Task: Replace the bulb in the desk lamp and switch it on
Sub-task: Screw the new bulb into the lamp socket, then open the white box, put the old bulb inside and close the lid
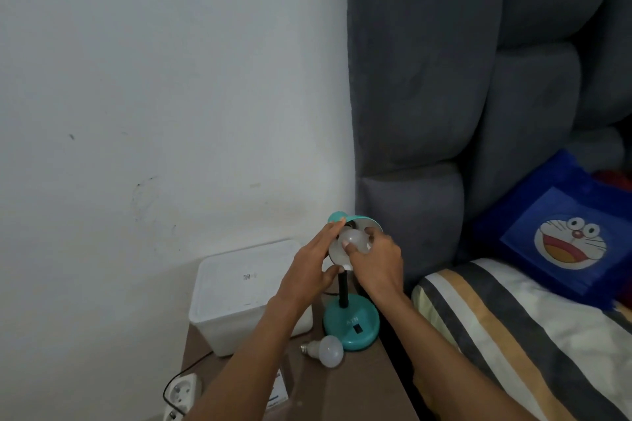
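Right now a bulb [354,240] sits at the mouth of the lamp's [351,321] teal shade [355,219], and the right hand [374,258] has its fingertips pinched around the glass. The left hand [313,261] cups the shade's rim from the other side, fingers spread along it and thumb below, holding it steady.

Whether the bulb is going in or coming out cannot be told. Either way, the turn is best made with a light grip on the widest part of the glass, the bulb kept in line with the socket so the thread does not cross, while the left hand stops the shade from swivelling on its thin black neck.

A second bulb [325,349] lies on its side on the desk [359,383], just beside the lamp's round base, where a dark switch shows. It could roll, so elbows should stay clear. A white box [246,294] stands near the wall, with a socket strip [181,393] and cable lower left. To the right are a grey padded headboard [461,79], a striped bed [513,335] and a blue cushion [561,232].
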{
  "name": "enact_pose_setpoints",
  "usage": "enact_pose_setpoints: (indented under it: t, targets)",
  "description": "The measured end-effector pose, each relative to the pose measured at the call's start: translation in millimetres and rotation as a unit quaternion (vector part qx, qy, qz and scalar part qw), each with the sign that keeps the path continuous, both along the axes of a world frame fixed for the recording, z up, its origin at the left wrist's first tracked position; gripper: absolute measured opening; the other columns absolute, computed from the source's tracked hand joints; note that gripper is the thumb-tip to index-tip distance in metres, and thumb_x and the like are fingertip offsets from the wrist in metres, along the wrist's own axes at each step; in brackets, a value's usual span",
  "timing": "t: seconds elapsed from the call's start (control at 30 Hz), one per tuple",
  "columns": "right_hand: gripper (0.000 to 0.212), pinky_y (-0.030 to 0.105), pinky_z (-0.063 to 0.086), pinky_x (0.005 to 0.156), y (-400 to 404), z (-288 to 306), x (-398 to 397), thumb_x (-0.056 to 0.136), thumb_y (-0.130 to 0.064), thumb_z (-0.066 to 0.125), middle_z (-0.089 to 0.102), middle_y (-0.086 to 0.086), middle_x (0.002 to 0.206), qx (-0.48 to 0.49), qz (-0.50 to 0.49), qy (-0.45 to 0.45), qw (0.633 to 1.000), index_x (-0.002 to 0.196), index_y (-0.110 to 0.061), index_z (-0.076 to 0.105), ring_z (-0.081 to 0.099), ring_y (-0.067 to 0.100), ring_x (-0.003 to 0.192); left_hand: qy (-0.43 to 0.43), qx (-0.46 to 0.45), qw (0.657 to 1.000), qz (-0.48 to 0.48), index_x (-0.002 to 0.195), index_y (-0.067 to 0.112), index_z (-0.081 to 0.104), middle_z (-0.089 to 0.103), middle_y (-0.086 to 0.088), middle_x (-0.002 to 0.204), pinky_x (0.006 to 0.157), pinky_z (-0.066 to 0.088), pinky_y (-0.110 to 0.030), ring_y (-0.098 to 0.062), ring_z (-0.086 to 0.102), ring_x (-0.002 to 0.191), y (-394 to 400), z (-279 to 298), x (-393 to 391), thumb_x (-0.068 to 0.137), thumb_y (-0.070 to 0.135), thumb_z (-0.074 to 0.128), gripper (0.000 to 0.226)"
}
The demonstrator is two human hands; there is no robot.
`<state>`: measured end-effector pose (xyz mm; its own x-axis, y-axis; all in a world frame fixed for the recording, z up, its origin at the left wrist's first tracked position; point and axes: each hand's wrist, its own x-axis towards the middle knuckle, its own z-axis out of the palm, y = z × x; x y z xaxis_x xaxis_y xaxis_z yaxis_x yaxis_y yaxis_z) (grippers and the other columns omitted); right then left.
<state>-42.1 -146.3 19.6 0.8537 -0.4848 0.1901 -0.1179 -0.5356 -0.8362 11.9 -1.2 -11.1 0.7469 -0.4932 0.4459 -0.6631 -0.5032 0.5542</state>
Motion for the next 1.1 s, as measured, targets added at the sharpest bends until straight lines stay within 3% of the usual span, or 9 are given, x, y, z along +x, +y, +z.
enact_pose_setpoints:
  t: [0.13, 0.33, 0.53, 0.67, 0.73, 0.83, 0.93, 1.0, 1.1]
  targets:
    - [0.040, 0.035, 0.051, 0.089, 0, 26, -13, 0.093, -0.034, 0.064, 0.066, 0.004, 0.122, -0.031, -0.042, -0.086, 0.995, 0.128, -0.015, 0.062, 0.063, 0.023, 0.110, 0.000, -0.004, 1.000, 0.014, 0.162, 0.040, 0.022, 0.035, 0.011, 0.166, 0.120, 0.040, -0.035, -0.009, 0.038, 0.150, 13, 10, -7, 0.084, 0.018, 0.084, 0.101]
    - [0.050, 0.035, 0.047, 0.104, 49, 54, -9, 0.096, -0.036, 0.062, 0.062, 0.007, 0.135, -0.093, 0.076, -0.162, 0.979, 0.138, -0.010, 0.057, 0.059, 0.022, 0.123, 0.024, -0.027, 0.989, 0.145, 0.162, 0.027, 0.027, 0.037, 0.004, 0.165, 0.113, 0.031, -0.022, -0.016, 0.041, 0.148, 64, 15, -22, 0.087, 0.047, 0.078, 0.093]
    - [0.071, 0.035, 0.034, 0.114, 112, 15, 16, 0.094, -0.048, 0.060, 0.044, 0.007, 0.155, -0.116, 0.191, -0.031, 0.974, 0.152, -0.014, 0.038, 0.041, 0.023, 0.142, 0.087, -0.060, 0.959, 0.263, 0.159, 0.023, 0.035, 0.037, -0.002, 0.165, 0.122, 0.030, -0.041, -0.022, 0.030, 0.155, 146, -9, -23, 0.082, 0.056, 0.079, 0.094]
    - [0.100, 0.041, 0.024, 0.119, 126, -29, 35, 0.085, -0.057, 0.070, 0.018, 0.009, 0.166, -0.154, 0.217, 0.086, 0.960, 0.159, -0.013, 0.019, 0.018, 0.026, 0.153, 0.148, -0.033, 0.935, 0.319, 0.162, 0.020, 0.028, 0.030, -0.004, 0.168, 0.126, 0.026, -0.046, -0.025, 0.020, 0.158, 192, -37, -15, 0.071, 0.069, 0.081, 0.116]
    - [0.118, 0.044, 0.017, 0.122, 125, -46, 44, 0.076, -0.061, 0.076, 0.005, 0.011, 0.168, -0.150, 0.214, 0.132, 0.956, 0.160, -0.012, 0.010, 0.005, 0.029, 0.155, 0.181, -0.042, 0.929, 0.319, 0.159, 0.023, 0.029, 0.037, -0.005, 0.162, 0.122, 0.033, -0.050, -0.027, 0.030, 0.152, 207, -52, -9, 0.058, 0.077, 0.084, 0.127]
    - [0.141, 0.044, 0.013, 0.123, 121, -64, 59, 0.061, -0.070, 0.081, -0.004, 0.014, 0.168, -0.131, 0.220, 0.190, 0.948, 0.160, -0.011, 0.000, 0.001, 0.031, 0.155, 0.206, -0.085, 0.935, 0.277, 0.150, 0.029, 0.037, 0.049, 0.001, 0.145, 0.112, 0.046, -0.049, -0.020, 0.047, 0.135, 216, -66, -8, 0.051, 0.066, 0.094, 0.119]
    - [0.158, 0.045, 0.021, 0.123, 117, -76, 71, 0.041, -0.085, 0.077, 0.007, 0.015, 0.167, -0.120, 0.230, 0.208, 0.943, 0.160, -0.011, 0.003, 0.011, 0.031, 0.153, 0.190, -0.110, 0.945, 0.240, 0.140, 0.033, 0.045, 0.056, 0.008, 0.136, 0.102, 0.053, -0.038, -0.008, 0.056, 0.124, 219, -74, -4, 0.051, 0.053, 0.100, 0.107]
    - [0.160, 0.046, 0.022, 0.122, 114, -82, 74, 0.037, -0.087, 0.076, 0.006, 0.013, 0.166, -0.130, 0.252, 0.213, 0.935, 0.159, -0.014, 0.003, 0.012, 0.031, 0.152, 0.183, -0.119, 0.948, 0.232, 0.138, 0.033, 0.047, 0.059, 0.013, 0.134, 0.095, 0.052, -0.024, 0.005, 0.056, 0.118, 220, -74, -2, 0.054, 0.041, 0.102, 0.101]
    - [0.157, 0.048, 0.032, 0.118, 110, -88, 74, 0.033, -0.087, 0.077, 0.016, 0.011, 0.162, -0.147, 0.261, 0.191, 0.935, 0.157, -0.017, 0.013, 0.024, 0.031, 0.148, 0.179, -0.126, 0.948, 0.229, 0.141, 0.031, 0.046, 0.057, 0.011, 0.136, 0.092, 0.048, -0.022, -0.002, 0.055, 0.118, 222, -74, -1, 0.055, 0.036, 0.102, 0.103]
